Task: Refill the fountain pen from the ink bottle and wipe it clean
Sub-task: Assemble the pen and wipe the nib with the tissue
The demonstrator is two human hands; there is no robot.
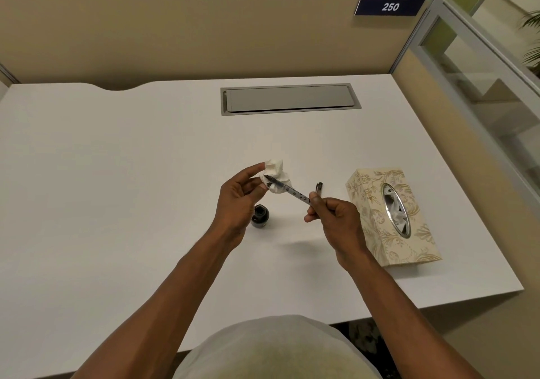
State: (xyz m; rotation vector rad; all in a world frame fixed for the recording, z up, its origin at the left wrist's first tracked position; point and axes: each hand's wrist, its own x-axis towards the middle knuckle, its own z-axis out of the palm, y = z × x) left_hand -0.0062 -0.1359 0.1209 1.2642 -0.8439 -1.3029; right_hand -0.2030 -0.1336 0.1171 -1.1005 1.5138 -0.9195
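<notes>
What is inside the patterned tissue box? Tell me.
Through the oval opening of the tissue box, crumpled white tissue shows, reaching the slot. The rest of the inside is hidden by the box walls, so how full it is cannot be told.

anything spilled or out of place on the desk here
No spill shows on the desk. The only ink visible is dark marks on the crumpled tissue at the pen tip. The pen cap lies loose beside the tissue box.

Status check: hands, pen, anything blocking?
Left hand shut on crumpled white tissue. Right hand shut on clear patterned fountain pen, nib against tissue. Dark glass ink bottle below left hand; dark pen cap on desk. Nothing blocking.
</notes>
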